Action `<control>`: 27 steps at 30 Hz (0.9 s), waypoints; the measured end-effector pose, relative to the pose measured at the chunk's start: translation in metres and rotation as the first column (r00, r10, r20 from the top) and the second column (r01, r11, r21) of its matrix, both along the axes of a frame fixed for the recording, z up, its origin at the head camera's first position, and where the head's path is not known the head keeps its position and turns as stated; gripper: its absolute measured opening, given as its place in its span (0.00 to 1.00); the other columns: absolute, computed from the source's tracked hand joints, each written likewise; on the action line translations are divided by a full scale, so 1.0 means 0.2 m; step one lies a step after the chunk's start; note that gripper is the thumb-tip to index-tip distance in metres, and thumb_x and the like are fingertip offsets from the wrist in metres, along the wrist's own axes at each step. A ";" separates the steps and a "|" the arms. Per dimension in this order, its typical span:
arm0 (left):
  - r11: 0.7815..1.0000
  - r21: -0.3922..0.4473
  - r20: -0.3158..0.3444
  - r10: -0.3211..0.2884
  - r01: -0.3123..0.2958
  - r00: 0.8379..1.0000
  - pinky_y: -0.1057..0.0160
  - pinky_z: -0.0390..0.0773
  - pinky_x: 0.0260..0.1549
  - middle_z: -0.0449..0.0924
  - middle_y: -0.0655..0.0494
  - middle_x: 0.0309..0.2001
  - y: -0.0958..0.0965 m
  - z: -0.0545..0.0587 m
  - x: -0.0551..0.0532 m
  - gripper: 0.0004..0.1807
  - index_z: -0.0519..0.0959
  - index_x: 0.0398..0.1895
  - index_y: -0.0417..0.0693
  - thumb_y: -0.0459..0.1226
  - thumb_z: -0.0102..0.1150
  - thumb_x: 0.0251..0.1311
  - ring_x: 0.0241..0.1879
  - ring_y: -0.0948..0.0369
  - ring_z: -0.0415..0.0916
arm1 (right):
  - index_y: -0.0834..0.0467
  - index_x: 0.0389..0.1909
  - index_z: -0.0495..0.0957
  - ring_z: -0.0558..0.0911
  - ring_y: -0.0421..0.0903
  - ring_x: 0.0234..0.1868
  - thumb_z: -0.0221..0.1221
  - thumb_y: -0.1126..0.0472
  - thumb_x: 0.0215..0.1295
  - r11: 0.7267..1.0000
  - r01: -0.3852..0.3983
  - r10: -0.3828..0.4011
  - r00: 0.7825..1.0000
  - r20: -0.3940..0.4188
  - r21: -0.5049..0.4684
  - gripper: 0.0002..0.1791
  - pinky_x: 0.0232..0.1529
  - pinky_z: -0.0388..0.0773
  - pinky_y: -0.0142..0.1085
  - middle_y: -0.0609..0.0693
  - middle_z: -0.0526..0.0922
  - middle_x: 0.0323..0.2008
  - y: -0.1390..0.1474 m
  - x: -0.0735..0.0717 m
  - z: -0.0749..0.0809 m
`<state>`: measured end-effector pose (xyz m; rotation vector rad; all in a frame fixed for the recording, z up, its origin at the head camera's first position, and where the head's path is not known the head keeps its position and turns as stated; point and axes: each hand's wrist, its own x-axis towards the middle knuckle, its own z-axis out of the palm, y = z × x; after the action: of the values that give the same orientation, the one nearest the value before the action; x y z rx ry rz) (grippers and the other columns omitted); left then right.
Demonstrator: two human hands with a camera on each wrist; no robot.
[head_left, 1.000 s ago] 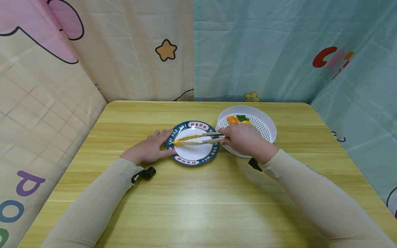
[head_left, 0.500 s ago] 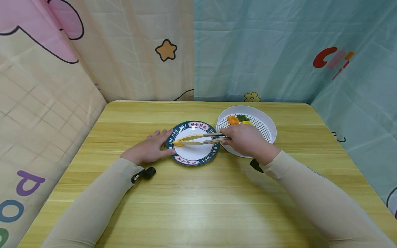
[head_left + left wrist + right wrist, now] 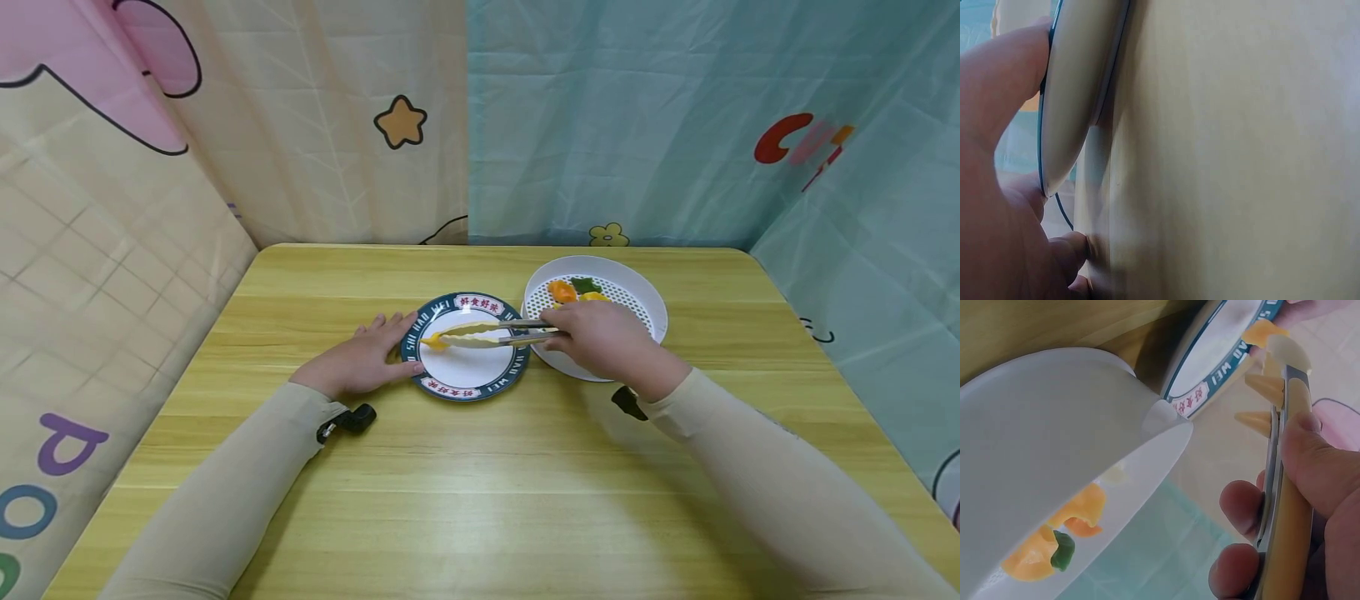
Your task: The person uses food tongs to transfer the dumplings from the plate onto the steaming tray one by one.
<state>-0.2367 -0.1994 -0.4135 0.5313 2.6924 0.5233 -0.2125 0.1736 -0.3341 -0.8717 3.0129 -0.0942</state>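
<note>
My right hand [image 3: 603, 337] grips a pair of food tongs [image 3: 498, 333] with pale yellow tips and metal arms. Those tips reach over a round plate [image 3: 517, 367] with a dark teal lettered rim. Right at the tips is a small yellow-orange piece [image 3: 433, 342], which looks like toy food; the right wrist view also shows this piece [image 3: 1263, 332] beyond the tongs [image 3: 1288, 456]. On the plate's left side lies my left hand [image 3: 363, 358], fingers spread, thumb and index finger touching the rim. The left wrist view has the plate's underside [image 3: 1079, 81] beside the thumb.
A white perforated basket [image 3: 654, 308] stands right of the plate, partly under my right hand. It bears an orange piece [image 3: 562, 291], a green piece [image 3: 584, 285] and a yellow piece [image 3: 595, 296]. Printed curtains [image 3: 315, 167] hang behind the wooden table [image 3: 465, 492].
My right hand and the tongs have shifted slightly to the right, and the yellow-orange piece has moved a little with the tips. My left hand and the plate have stayed nearly still.
</note>
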 end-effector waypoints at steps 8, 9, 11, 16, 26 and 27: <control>1.000 -0.005 0.000 0.017 -0.017 1.000 0.34 0.41 0.82 0.42 0.47 0.87 0.00 0.01 0.01 0.56 0.40 0.88 0.66 0.74 0.50 0.65 0.86 0.39 0.35 | 0.50 0.40 0.82 0.79 0.48 0.31 0.71 0.51 0.68 0.998 -0.014 0.010 0.998 -0.070 -0.062 0.10 0.31 0.76 0.43 0.44 0.85 0.34 0.08 0.02 0.02; 1.000 -0.005 0.002 0.018 -0.018 1.000 0.34 0.41 0.82 0.42 0.47 0.87 0.00 0.01 0.01 0.56 0.40 0.88 0.66 0.74 0.51 0.65 0.86 0.39 0.35 | 0.50 0.43 0.83 0.80 0.48 0.31 0.71 0.51 0.68 0.998 -0.012 0.007 0.997 -0.075 -0.068 0.10 0.31 0.77 0.44 0.45 0.86 0.35 0.09 0.02 0.03; 1.000 -0.005 0.004 0.019 -0.019 1.000 0.34 0.41 0.82 0.42 0.47 0.87 0.00 0.01 0.01 0.56 0.40 0.88 0.66 0.74 0.51 0.65 0.86 0.39 0.35 | 0.50 0.45 0.84 0.80 0.49 0.32 0.71 0.51 0.68 0.996 -0.005 -0.002 0.997 -0.082 -0.086 0.11 0.31 0.77 0.44 0.45 0.86 0.34 0.12 0.03 0.04; 1.000 -0.008 0.008 0.021 -0.021 1.000 0.34 0.41 0.82 0.42 0.46 0.87 0.00 0.01 0.01 0.56 0.41 0.88 0.66 0.75 0.50 0.65 0.86 0.39 0.35 | 0.51 0.41 0.82 0.76 0.47 0.28 0.69 0.53 0.69 0.992 0.012 -0.023 0.995 -0.093 -0.122 0.08 0.28 0.72 0.43 0.45 0.82 0.28 0.21 0.02 0.06; 1.000 0.005 0.006 0.015 -0.015 1.000 0.34 0.41 0.82 0.43 0.46 0.87 0.01 0.01 0.01 0.57 0.42 0.88 0.65 0.74 0.51 0.64 0.86 0.39 0.36 | 0.52 0.37 0.77 0.73 0.45 0.26 0.66 0.54 0.73 0.984 0.105 -0.113 0.993 -0.046 -0.144 0.09 0.30 0.71 0.43 0.44 0.76 0.23 0.42 0.05 0.09; 1.000 0.008 0.007 0.015 -0.015 1.000 0.34 0.41 0.82 0.43 0.46 0.87 0.01 0.01 0.01 0.56 0.42 0.88 0.65 0.74 0.52 0.64 0.86 0.39 0.36 | 0.52 0.37 0.77 0.73 0.45 0.26 0.66 0.54 0.73 0.983 0.115 -0.122 0.992 -0.039 -0.145 0.09 0.30 0.70 0.42 0.44 0.75 0.23 0.44 0.06 0.09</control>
<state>-0.2351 -0.1983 -0.4110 0.5113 2.6909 0.5395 -0.2015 0.2617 -0.3151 -0.7117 3.1335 -0.2966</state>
